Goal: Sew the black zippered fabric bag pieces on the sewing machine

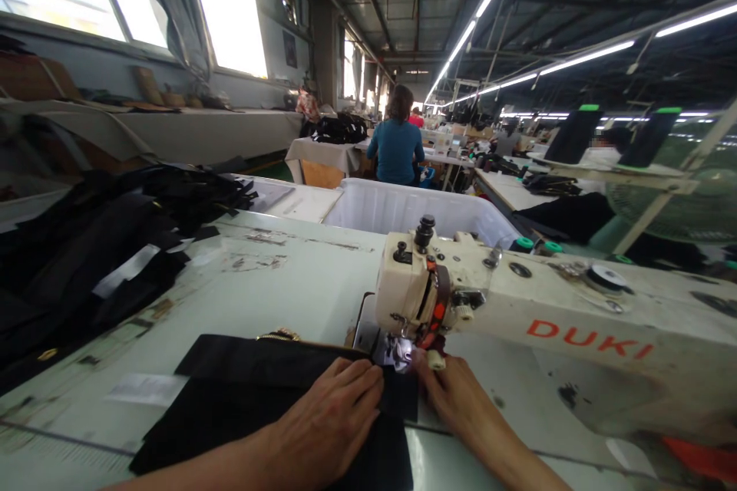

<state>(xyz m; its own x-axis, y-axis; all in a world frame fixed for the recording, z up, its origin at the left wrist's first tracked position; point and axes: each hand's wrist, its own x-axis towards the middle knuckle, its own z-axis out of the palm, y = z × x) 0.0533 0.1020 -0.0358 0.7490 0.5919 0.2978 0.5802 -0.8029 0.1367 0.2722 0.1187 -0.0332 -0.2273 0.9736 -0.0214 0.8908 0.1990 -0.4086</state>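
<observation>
- First, a heap of black cloth pieces point(97, 261) lies on the pale sewing table point(276, 276), well left of the hands.
- The left hand point(328, 418) rests flat and open, pressing down on a black fabric panel point(219, 422) whose long edge runs across toward the needle; a gold zipper point(279, 336) shows along its far side.
- The right hand point(454, 399), nearer the needle, curls narrow at the panel's edge, just beside the presser foot point(400, 349); whether it pinches cloth is hard to tell.
- Further right stretches the cream DUKI sewing machine point(576, 314).
</observation>
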